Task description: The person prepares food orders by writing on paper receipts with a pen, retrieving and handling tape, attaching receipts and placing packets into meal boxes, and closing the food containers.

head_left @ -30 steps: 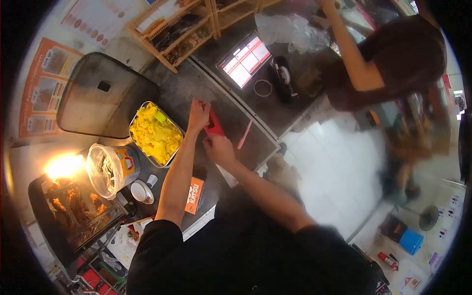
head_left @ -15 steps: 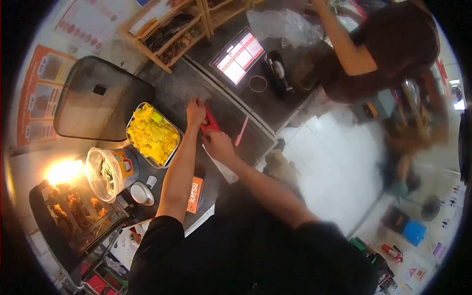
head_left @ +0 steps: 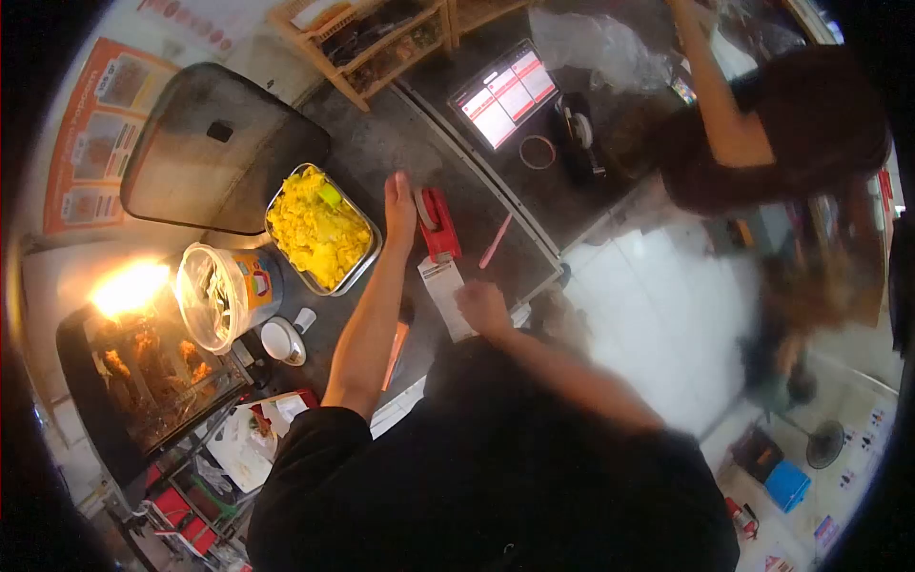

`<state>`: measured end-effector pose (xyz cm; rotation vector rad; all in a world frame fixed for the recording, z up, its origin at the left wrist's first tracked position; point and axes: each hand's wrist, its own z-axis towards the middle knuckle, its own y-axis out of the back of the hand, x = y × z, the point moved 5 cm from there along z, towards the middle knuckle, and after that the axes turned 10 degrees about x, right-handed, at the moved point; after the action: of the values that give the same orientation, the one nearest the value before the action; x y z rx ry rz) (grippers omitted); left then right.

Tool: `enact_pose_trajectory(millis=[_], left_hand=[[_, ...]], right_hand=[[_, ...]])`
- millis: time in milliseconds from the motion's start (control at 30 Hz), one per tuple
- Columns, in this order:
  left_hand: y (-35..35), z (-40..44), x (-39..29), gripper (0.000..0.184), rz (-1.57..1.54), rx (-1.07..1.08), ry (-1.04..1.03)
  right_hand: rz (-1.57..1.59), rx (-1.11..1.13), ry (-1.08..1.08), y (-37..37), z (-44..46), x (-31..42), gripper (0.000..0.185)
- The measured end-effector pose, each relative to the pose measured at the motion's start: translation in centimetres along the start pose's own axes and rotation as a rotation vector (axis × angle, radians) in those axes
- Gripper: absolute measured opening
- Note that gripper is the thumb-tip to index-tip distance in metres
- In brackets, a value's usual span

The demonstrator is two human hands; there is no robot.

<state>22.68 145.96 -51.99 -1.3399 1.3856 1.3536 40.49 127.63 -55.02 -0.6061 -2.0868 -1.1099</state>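
On the dark counter lies a red stapler-like tool (head_left: 439, 225), with a white printed paper slip (head_left: 444, 294) below it. My left hand (head_left: 398, 203) is just left of the tool, fingers stretched out, holding nothing. Beside the slip's right edge is my right hand (head_left: 483, 307), its fingers curled; whether they touch the slip or hold anything is too small to tell. A pink pen (head_left: 496, 240) rests to the right of the red tool. A metal tray of yellow food (head_left: 319, 229) stands left of my left hand.
A clear tub (head_left: 213, 297), a white round device (head_left: 282, 340) and a lit food warmer (head_left: 152, 381) are at the left. Behind stand a wooden rack (head_left: 367, 48), a tablet (head_left: 503, 93) and a tape roll (head_left: 537, 152). Another person (head_left: 782, 129) is at the right.
My left hand has come off the red tool and opened. My right hand has moved down away from it, beside the slip, which now shows more fully. The view has shifted.
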Motion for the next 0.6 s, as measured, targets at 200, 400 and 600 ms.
enact_pose_trajectory(millis=[200, 400, 600], left_hand=[[0.2, -14.1, 1.7, 0.021, 0.011, -0.353, 0.115], [-4.0, -17.8, 6.5, 0.015, -0.064, -0.108, 0.342], [-4.7, -17.0, 6.2, 0.019, -0.245, -0.2, 0.29]], right_hand=[[0.003, -0.147, -0.195, 1.6, 2.5, -1.7, 0.026], [0.03, -0.033, -0.21, 1.5, 3.7, -2.4, 0.03], [0.02, -0.209, -0.097, -2.6, 4.8, -9.2, 0.034]])
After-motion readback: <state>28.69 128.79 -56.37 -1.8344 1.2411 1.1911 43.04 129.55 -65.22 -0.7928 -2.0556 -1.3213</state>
